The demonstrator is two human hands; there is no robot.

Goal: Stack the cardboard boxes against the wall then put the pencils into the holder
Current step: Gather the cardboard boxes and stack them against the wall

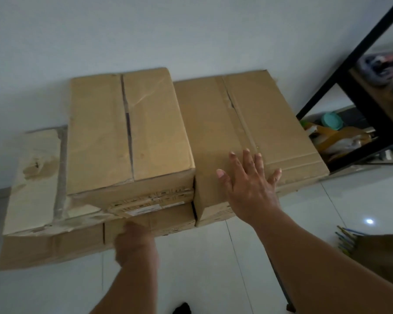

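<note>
Three brown cardboard boxes stand against the white wall. A wide, torn bottom box lies at the left, and a smaller box is stacked on it. A large box stands beside them on the right. My left hand grips the front edge of the bottom box, fingers curled under its lip. My right hand lies flat with fingers spread on the top front of the large box. Several pencils lie on the floor at the far right, partly hidden by a brown cardboard piece. No holder is in view.
A black metal shelf frame stands at the right with cluttered items on its lowest level. The floor is glossy white tile. A dark object sits at the bottom edge.
</note>
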